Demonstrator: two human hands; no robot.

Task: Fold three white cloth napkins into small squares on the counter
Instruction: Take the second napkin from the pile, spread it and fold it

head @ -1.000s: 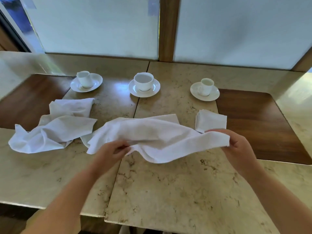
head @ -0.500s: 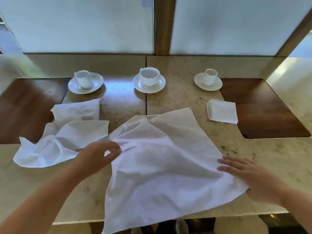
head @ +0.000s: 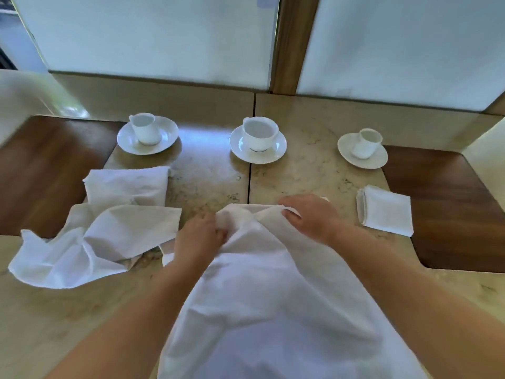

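The large white cloth napkin (head: 273, 296) lies spread down the middle of the beige marble counter (head: 205, 179), its long axis running near to far, its near end draping over the counter's near edge. Both hands grip its far edge: the left hand (head: 200, 236) bunches the far-left part, the right hand (head: 308, 214) pinches the far-right corner. Neither is clearly nearer. One small folded white napkin square (head: 386, 210) sits right. No readable writing.
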